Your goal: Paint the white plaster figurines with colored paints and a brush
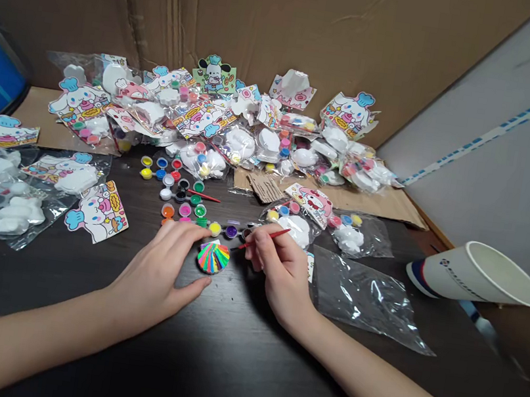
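Note:
A small shell-shaped piece with radiating stripes of green, yellow, red, blue and orange lies on the dark table. My left hand is beside it on the left, thumb and fingers apart around its edge. In my right hand, pinched between thumb and fingers, is a thin red paintbrush, its tip end pointing left toward the piece. Just behind stand open paint pots, among them a yellow pot and a purple pot.
More open pots, such as an orange one, and another red brush lie behind. Bagged white figures pile along the cardboard wall. A clear bag and a paper cup are at right, a printed card at left.

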